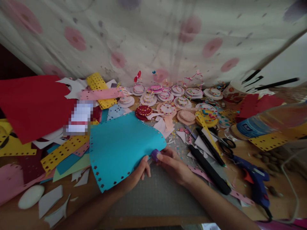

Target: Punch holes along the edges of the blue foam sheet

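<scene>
Over a crowded tabletop (285, 199), we held a blue sheet (120, 145), its edges lined with punched holes, in the closed grip of our left hand (141, 169), while our right hand (174, 163) gripped a purple punch (155, 155) at its near right edge. Layered paper rounds (167, 108) stood beyond; scissors (227, 145) and a glue gun (256, 180) lay to the right.

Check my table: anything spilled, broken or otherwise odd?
No spill or breakage stands out. It is messy, though: jagged white paper scraps lie at the lower left, and loose paper bits litter the grey cutting mat beyond the right hand. The plastic bottle at right looks tilted, but the wide view may cause that.
</scene>
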The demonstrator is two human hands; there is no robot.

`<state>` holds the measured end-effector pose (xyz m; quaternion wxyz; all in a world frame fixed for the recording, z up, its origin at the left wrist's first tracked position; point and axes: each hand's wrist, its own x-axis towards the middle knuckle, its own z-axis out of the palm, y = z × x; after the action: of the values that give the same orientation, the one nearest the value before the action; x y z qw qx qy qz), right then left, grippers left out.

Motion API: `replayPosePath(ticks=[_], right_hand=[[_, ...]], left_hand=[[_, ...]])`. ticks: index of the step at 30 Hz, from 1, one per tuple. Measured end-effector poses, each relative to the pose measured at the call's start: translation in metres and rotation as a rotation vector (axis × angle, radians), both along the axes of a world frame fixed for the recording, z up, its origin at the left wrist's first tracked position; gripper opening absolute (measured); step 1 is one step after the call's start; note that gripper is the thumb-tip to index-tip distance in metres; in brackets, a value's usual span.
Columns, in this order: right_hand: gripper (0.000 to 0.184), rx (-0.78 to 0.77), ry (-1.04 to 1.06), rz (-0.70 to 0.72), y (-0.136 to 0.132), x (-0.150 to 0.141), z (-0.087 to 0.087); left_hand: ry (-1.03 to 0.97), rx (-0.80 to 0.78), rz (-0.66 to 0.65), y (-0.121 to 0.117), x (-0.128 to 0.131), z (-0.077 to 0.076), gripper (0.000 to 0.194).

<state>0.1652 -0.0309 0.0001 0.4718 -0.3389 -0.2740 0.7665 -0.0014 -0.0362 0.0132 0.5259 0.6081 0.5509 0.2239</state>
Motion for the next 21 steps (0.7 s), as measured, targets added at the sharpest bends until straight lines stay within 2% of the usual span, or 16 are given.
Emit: replayPosePath(ticks=[9,21], right_hand=[[0.031,-0.021,-0.021,-0.013,0.0010,-0.0009,0.0037],[0.029,-0.063,0.035,0.009,0.0005,-0.0006,-0.0006]], left_hand=[[-0.008,0.008,-0.010,0.0004,-0.0015,0.0017,0.066],[-0.051,0.075,0.003,-0.0011,-0.0061,-0.0067,0.062]])
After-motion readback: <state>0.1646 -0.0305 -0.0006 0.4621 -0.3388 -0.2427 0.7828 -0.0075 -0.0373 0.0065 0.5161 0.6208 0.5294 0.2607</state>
